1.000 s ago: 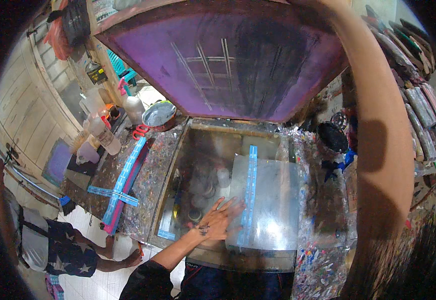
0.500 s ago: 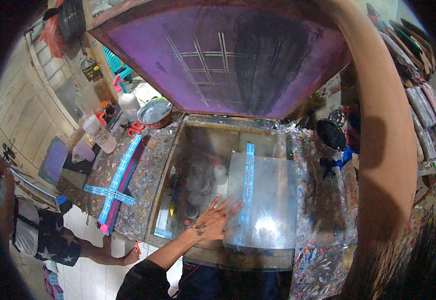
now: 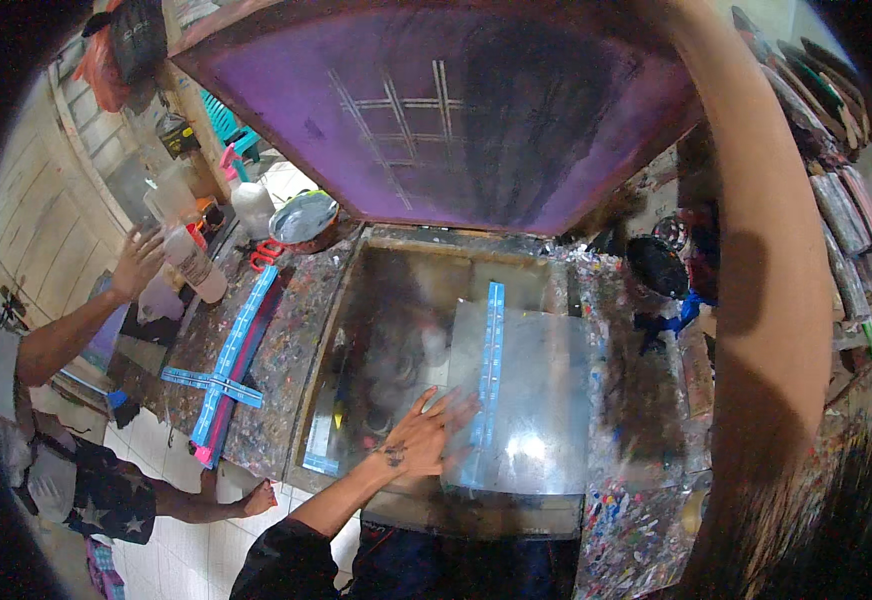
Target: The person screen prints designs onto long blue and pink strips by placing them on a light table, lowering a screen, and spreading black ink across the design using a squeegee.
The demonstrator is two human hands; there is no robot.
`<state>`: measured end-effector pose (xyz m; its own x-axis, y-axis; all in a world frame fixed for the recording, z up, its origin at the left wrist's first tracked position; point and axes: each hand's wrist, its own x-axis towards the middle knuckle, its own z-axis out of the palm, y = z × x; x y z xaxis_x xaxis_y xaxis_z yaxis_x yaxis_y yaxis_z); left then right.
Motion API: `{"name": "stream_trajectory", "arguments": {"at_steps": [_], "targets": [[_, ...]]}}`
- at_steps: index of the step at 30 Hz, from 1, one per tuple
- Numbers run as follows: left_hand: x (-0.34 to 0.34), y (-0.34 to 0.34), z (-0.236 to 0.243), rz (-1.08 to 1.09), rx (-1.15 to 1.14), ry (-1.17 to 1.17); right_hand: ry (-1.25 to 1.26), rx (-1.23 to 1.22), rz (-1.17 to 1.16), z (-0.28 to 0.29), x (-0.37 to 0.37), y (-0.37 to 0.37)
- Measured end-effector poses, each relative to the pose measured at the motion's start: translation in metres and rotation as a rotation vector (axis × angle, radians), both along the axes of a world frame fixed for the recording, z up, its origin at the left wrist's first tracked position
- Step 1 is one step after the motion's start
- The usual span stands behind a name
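My left hand (image 3: 422, 440) is open, palm down over the glass-topped work table (image 3: 411, 350), its fingers spread and blurred at the tips. Those fingertips reach the left edge of a translucent sheet (image 3: 541, 400), next to a blue printed strip (image 3: 491, 370) lying lengthwise along it. A raised printing screen (image 3: 406, 125) with purple mesh and pale line openings leans up at the far side. My right forearm (image 3: 771, 270) rises to the screen's upper right corner; the hand itself is past the top edge of the picture.
Left on the paint-speckled bench, blue strips lie crossed over a pink-edged bar (image 3: 224, 400). Behind them are red scissors (image 3: 268, 256), a bowl (image 3: 304, 220), a spray bottle (image 3: 252, 207) and a clear bottle (image 3: 196, 265). A co-worker's hand (image 3: 138, 262) is raised at left; a dark bowl (image 3: 656, 265) sits right.
The co-worker's arm has come up at the left, near the bottles. My left hand stays by the strip with its fingers blurred; the view has shifted slightly.
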<state>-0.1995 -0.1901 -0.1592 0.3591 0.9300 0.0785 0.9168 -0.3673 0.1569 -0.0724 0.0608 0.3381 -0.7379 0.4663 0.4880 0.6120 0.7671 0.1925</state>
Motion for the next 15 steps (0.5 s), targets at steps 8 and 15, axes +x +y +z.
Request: {"name": "stream_trajectory", "arguments": {"at_steps": [8,15], "targets": [[0.002,0.004,-0.002,-0.033,-0.011,0.052,0.078,-0.122,0.025,0.0,0.005,-0.004],[0.003,-0.007,-0.003,0.016,-0.073,0.162,-0.135,0.091,-0.018,0.007,-0.006,0.019]]}}
